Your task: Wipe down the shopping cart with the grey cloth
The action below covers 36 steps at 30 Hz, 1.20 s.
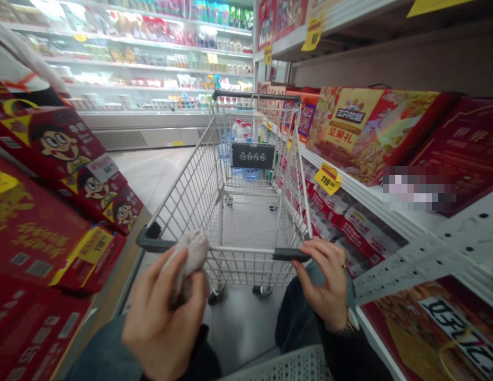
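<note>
A wire shopping cart [190, 182] stands in front of me, its basket bare inside apart from a dark panel [253, 156] at the far end. My left hand [164, 312] grips a crumpled light-grey cloth [194, 251] close to the left part of the cart's handle [153, 241]. Whether the cloth touches the bar is hard to tell. On the right, my right hand [323, 278] rests with curled fingers over the dark handle grip [289, 254], thumb below it. A ring and a wristwatch [352, 321] show on that hand.
Red gift boxes [67, 159] are stacked close on the left. Shelves on the right hold a nut gift box [361, 132] and a yellow price tag [328, 179]. Bottled water [241, 132] stands beyond the cart, before a lit refrigerated case [151, 69]. Pale floor [167, 166] shows between.
</note>
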Motion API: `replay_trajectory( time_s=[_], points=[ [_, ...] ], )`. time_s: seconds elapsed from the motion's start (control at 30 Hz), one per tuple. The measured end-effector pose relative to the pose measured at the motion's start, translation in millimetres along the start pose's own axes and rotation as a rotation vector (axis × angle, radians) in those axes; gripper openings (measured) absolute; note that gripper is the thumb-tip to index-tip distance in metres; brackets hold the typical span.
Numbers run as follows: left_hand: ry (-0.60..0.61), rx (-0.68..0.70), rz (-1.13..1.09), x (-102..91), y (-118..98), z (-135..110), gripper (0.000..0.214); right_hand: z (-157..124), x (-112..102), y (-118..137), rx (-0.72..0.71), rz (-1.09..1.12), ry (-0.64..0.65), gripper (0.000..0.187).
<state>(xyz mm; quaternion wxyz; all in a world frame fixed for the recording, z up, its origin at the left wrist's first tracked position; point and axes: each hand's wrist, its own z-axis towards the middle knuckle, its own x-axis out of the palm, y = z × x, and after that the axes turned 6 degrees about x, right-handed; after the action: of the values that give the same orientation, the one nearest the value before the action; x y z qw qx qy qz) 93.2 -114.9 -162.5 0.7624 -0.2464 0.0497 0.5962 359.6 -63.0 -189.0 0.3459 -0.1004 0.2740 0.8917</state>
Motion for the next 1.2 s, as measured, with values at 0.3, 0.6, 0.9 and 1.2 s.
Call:
replay_trajectory(
  time_s=[0.3,0.6,0.9,1.2],
  points=[
    [0.101,0.204,-0.208,16.0,-46,-14,0.053,-2,8,2,0.057,0.017,-0.038,0.035],
    [-0.046,0.031,-0.004,6.1,13,-8,0.066,2,3,1,0.061,0.019,0.0,0.032],
    [0.029,0.171,-0.169,19.8,-33,-24,0.062,-2,11,5,0.056,-0.071,-0.009,0.038],
    [-0.107,0.111,-0.013,12.8,16,-17,0.066,-2,5,-3,0.018,-0.117,0.007,0.041]
  ],
)
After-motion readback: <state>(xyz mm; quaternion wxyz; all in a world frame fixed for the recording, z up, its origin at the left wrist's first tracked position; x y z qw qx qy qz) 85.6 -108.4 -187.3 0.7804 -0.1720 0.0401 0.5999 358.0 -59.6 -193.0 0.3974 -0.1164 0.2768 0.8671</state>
